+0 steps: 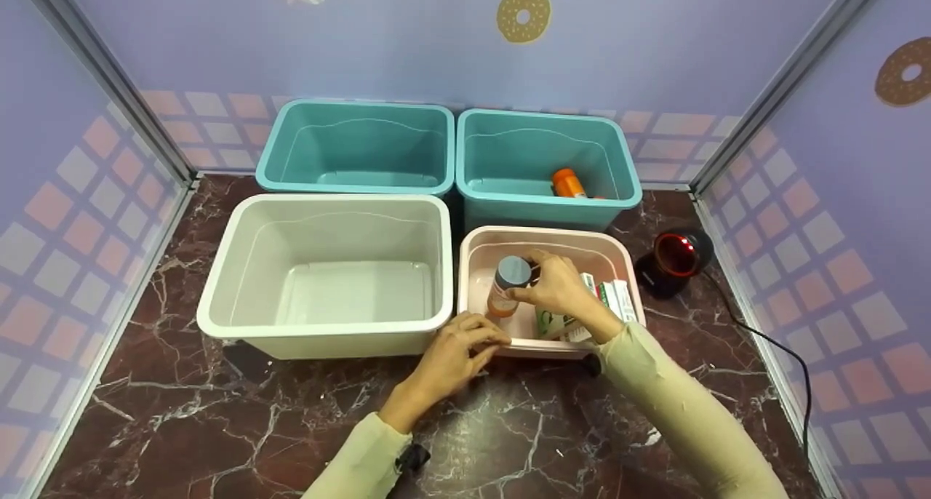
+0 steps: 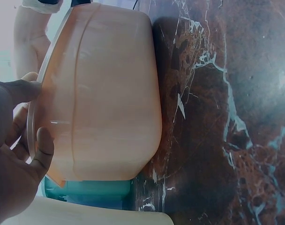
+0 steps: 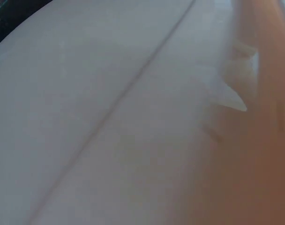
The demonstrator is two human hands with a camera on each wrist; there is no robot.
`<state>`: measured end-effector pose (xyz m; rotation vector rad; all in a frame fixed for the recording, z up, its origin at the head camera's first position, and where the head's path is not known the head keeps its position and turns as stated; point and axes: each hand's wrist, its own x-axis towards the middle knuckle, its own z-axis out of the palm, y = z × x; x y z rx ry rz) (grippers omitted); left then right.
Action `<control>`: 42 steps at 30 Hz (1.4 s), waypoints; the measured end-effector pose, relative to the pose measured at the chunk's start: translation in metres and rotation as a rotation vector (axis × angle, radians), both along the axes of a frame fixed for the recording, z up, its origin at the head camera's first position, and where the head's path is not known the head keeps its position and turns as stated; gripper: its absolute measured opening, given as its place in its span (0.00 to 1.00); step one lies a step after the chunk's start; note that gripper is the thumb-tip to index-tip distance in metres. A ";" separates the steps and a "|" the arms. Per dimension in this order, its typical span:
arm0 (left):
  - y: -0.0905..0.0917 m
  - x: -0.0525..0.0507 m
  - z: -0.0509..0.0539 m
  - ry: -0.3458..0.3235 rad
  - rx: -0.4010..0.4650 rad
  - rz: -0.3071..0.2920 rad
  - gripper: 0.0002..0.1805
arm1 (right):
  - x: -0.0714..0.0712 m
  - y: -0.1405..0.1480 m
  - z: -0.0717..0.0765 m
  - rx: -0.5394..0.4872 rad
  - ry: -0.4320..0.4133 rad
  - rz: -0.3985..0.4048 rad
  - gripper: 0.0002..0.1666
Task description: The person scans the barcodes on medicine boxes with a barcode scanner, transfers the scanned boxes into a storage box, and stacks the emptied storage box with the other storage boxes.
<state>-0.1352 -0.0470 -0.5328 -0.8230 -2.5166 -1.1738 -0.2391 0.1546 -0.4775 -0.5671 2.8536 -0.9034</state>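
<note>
Inside the pink bin (image 1: 545, 236), my right hand (image 1: 556, 288) grips a bottle (image 1: 503, 300) with a grey cap, thumb and fingers around its upper part. The bottle stands nearly upright at the bin's left side. My left hand (image 1: 458, 346) holds the bin's front left rim; in the left wrist view its fingers (image 2: 44, 147) bend over the rim of the pink bin (image 2: 114, 93). Several small boxes (image 1: 614, 300) lie at the bin's right, partly hidden by my right hand. The right wrist view is blurred, filled by a pale surface.
A white bin (image 1: 327, 332) stands to the left. Behind are two teal bins (image 1: 356, 108), the right one (image 1: 545, 208) with an orange bottle (image 1: 568, 183) inside. A black scanner-like device (image 1: 673, 262) glows red at the right, its cable (image 1: 771, 341) running along the wall.
</note>
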 end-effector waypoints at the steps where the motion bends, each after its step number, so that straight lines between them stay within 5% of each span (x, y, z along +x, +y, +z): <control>1: 0.000 0.000 0.000 0.000 0.001 -0.002 0.11 | 0.001 0.001 0.001 -0.002 -0.002 0.000 0.31; 17: -0.001 0.001 0.000 0.024 -0.003 -0.008 0.11 | 0.011 0.027 0.027 -0.043 0.014 -0.041 0.34; 42: -0.001 0.001 0.002 -0.006 -0.008 -0.005 0.08 | -0.001 0.071 0.060 -0.135 0.038 -0.143 0.35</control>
